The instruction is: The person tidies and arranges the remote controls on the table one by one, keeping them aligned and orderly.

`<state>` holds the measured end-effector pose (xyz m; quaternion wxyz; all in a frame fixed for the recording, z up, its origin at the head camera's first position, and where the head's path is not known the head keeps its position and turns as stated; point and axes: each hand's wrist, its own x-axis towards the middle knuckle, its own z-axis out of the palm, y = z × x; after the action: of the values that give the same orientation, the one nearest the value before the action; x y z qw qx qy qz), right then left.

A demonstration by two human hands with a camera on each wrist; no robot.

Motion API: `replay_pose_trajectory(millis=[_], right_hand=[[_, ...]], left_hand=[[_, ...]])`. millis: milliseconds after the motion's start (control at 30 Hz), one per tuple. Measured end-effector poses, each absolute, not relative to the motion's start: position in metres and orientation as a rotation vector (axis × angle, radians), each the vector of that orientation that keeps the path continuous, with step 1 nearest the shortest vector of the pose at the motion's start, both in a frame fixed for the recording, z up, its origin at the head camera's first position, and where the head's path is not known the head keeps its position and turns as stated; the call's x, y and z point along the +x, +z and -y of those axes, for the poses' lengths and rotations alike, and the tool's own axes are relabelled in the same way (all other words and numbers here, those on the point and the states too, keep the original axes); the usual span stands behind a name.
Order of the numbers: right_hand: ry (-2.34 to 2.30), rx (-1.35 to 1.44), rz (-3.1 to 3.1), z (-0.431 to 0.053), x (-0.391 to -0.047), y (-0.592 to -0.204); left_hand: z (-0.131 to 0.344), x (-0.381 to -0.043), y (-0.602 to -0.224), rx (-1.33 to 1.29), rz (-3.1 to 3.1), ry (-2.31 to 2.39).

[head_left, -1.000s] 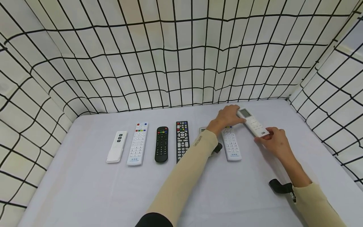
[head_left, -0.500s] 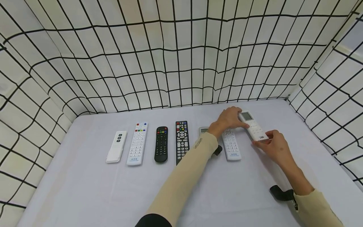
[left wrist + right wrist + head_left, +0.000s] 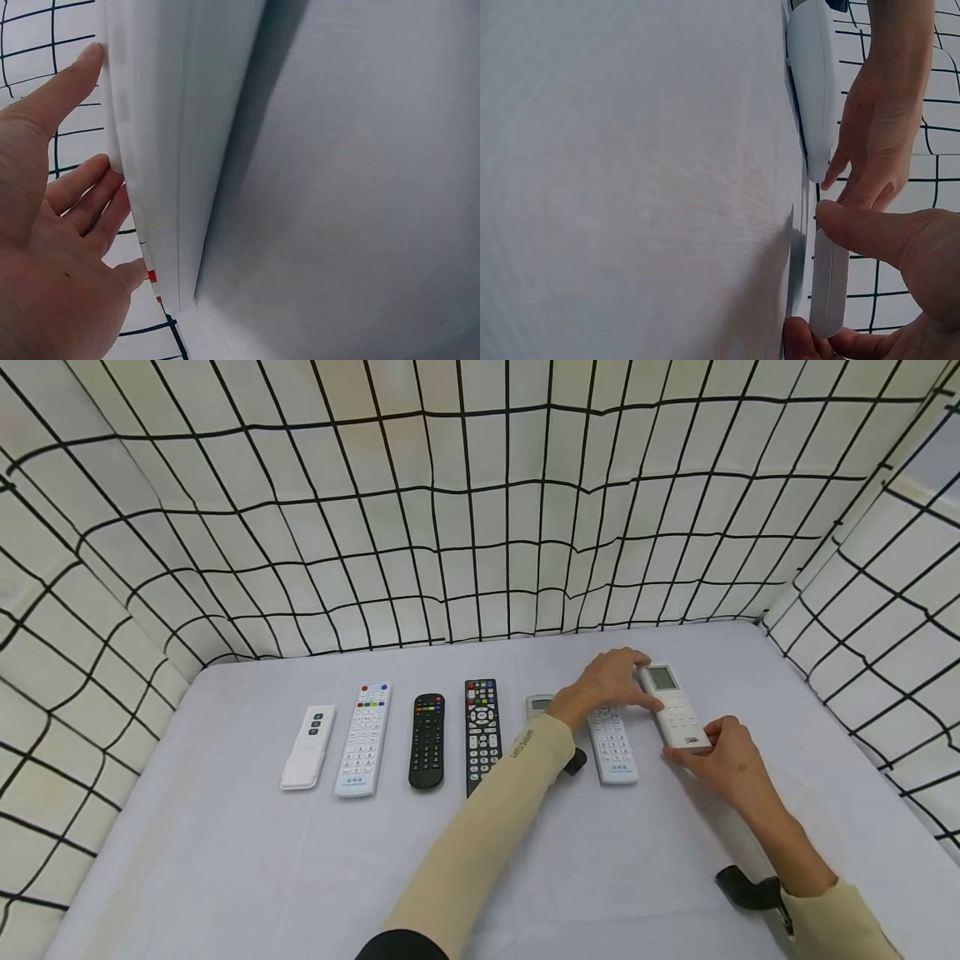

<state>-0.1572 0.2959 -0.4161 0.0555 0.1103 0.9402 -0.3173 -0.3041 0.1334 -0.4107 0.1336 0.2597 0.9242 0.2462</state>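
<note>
A white air-conditioner remote (image 3: pixel 675 706) with a small grey screen slants at the right of the row, between both hands. My left hand (image 3: pixel 611 677) holds its far end, fingers at the top corner and thumb along the left edge. My right hand (image 3: pixel 731 764) pinches the near end between thumb and fingers. In the right wrist view, thumb and fingers sit on opposite sides of the remote's end (image 3: pixel 829 285), just off the cloth. The left wrist view has my left hand (image 3: pixel 64 247) partly behind a large white remote (image 3: pixel 172 150).
A white remote with coloured buttons (image 3: pixel 613 747) lies beneath the left wrist. Further left are a partly covered grey-screened remote (image 3: pixel 538 703), two black remotes (image 3: pixel 482 727) (image 3: pixel 427 743), a white remote (image 3: pixel 363 743) and a small white one (image 3: pixel 309 747). Black netting (image 3: pixel 480 543) borders the white table (image 3: pixel 225 877).
The air-conditioner remote has come down toward the table and turned closer to parallel with the row. Both hands moved with it, the right one slightly nearer the body.
</note>
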Motion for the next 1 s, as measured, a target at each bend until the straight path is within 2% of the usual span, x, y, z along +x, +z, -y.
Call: replay_pose_trajectory(millis=[767,1000], right_hand=[[-0.789,0.329,-2.823,-0.298,-0.152,-0.417],[-0.700,0.352,-2.907,-0.298,-0.147,-0.412]], left_hand=[[-0.135,-0.294,-0.408,0.840,-2.695,0.473],[-0.135,-0.289,-0.395,0.848,-2.786,0.340]])
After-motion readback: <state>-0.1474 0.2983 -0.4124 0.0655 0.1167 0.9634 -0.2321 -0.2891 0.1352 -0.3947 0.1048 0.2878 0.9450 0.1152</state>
